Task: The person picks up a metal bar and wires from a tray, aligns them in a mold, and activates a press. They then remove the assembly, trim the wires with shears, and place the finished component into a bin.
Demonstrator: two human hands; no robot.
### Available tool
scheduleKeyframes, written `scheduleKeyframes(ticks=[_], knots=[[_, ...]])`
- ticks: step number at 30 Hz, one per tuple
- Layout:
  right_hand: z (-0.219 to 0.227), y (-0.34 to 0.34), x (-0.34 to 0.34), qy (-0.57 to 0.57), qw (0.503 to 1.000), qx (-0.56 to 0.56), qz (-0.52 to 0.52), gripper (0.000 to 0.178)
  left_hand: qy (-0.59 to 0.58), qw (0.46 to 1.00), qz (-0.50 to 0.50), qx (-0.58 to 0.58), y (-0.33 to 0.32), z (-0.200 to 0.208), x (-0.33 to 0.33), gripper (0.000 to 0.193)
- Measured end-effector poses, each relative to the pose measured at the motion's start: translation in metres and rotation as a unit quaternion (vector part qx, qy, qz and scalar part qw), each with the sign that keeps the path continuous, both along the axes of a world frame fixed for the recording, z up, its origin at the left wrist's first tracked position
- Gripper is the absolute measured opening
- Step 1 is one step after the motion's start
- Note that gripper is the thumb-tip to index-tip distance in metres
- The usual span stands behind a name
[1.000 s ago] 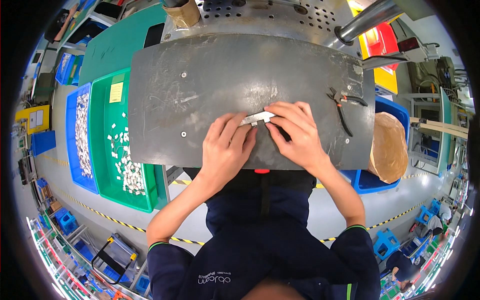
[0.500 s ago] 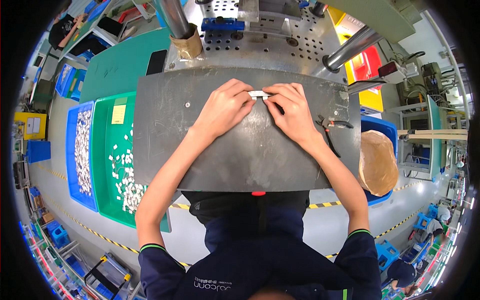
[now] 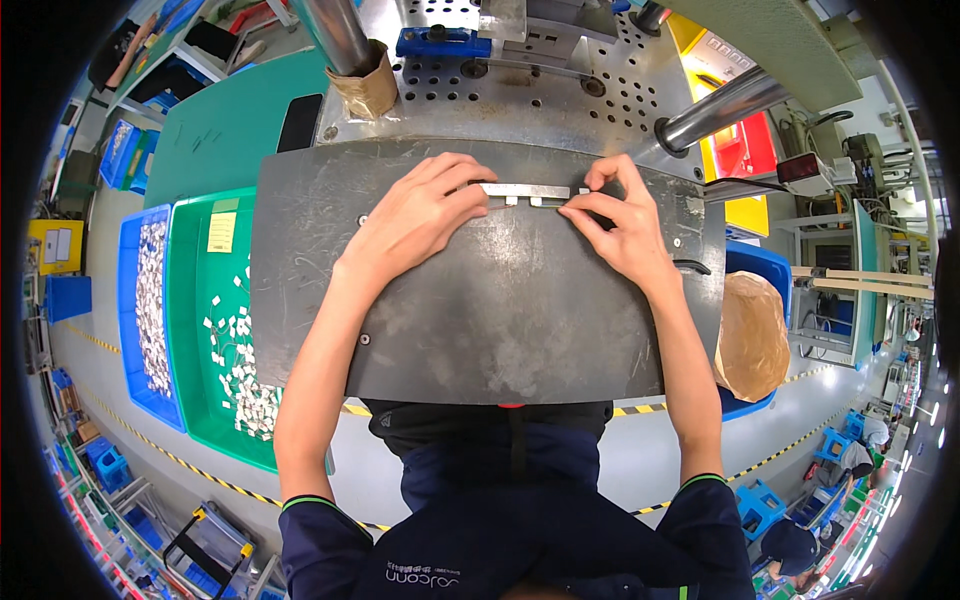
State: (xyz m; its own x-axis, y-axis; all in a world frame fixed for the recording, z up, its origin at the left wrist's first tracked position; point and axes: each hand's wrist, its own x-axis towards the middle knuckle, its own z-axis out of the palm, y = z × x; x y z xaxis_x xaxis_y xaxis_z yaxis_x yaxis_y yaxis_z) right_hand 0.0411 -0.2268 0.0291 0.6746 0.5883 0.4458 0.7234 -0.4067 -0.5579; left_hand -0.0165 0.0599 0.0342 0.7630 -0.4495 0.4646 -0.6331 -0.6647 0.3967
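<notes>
A narrow silver metal bar [image 3: 527,191] lies crosswise on the dark work plate [image 3: 500,330], with two small white connector-like blocks [image 3: 512,201] along its near edge. My left hand [image 3: 425,215] is closed at the bar's left end, which its fingertips hide. Just past the other end is my right hand [image 3: 622,215], thumb and a finger pressed together. A thin wire-like line seems to run from the right block into that pinch. One more small pale piece [image 3: 584,190] shows by the right hand's upper fingertip.
Left of the plate stand a green bin [image 3: 190,330] and a blue bin [image 3: 128,330] with many small white parts. A pliers handle [image 3: 692,267] shows beside my right forearm. Beyond are a perforated metal bed [image 3: 430,110] and steel columns [image 3: 725,112]. A paper-lined blue bin [image 3: 745,400] stands right.
My hands have moved apart, the right one going rightward, and more of the metal bar shows between them. The pliers are now mostly hidden by my right forearm.
</notes>
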Motion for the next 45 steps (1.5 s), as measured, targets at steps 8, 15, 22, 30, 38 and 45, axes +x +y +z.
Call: scheduleKeyframes(ticks=[8, 15, 22, 30, 38, 45], knots=[[0.005, -0.014, 0.007, -0.030, 0.999, -0.036, -0.011, 0.023, 0.025, 1.000, 0.011, 0.006, 0.018, 0.007, 0.000, 0.017], [0.016, 0.003, 0.004, -0.025, 0.999, -0.038, 0.015, 0.052, 0.044, 0.988, 0.035, -0.141, -0.008, 0.000, 0.003, 0.031], [0.004, 0.031, -0.001, -0.003, 1.000, -0.014, 0.028, 0.036, 0.025, 0.990, 0.057, -0.130, -0.026, -0.018, 0.009, 0.025], [0.025, 0.056, 0.054, -0.087, 0.992, 0.019, -0.092, 0.077, 0.042, 0.983, 0.084, -0.159, -0.019, -0.028, 0.009, 0.022], [0.119, 0.077, 0.203, 0.012, 0.987, -0.138, -0.081, 0.060, 0.020, 0.979, 0.098, -0.179, -0.031, -0.013, 0.012, 0.034], [0.070, 0.056, 0.181, -0.187, 0.968, 0.007, -0.167, 0.046, 0.074, 0.961, 0.162, -0.213, -0.024, 0.023, -0.024, 0.030]])
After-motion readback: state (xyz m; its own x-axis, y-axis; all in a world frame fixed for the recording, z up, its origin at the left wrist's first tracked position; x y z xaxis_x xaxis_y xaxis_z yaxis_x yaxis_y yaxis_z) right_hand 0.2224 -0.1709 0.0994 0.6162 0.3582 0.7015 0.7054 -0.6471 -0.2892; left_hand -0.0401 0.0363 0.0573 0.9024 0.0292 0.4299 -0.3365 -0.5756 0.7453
